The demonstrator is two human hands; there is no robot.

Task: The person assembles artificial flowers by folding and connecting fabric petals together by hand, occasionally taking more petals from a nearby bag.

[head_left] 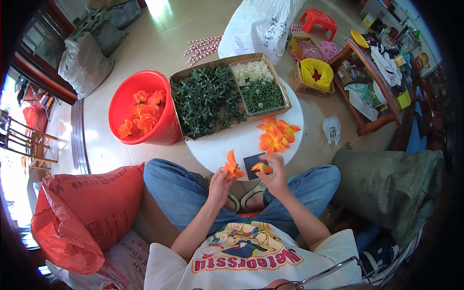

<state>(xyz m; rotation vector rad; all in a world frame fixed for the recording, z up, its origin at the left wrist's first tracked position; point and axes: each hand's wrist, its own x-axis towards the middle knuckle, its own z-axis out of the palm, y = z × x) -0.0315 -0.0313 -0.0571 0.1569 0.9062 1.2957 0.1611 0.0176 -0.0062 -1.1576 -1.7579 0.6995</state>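
My left hand (220,187) is closed in a pinch on an orange artificial flower piece (233,166), its petals pointing up. My right hand (277,178) has its thumb and fingers around a smaller orange petal piece (262,167), beside a dark square pad (252,161) on the round white table (212,154). Just beyond the right hand lies a cluster of orange flowers (276,135). A cardboard tray (193,137) farther back carries dark green artificial leaves (205,99) and a clear box with white flower bits (252,72) and small green pieces (261,95).
A red bucket (164,130) of orange flowers stands left of the table. Stuffed sacks flank me, one red (92,208) and one grey-green (386,183). Behind the table are a white plastic bag (256,31), a red stool (319,20) and a box with a yellow bag (316,75).
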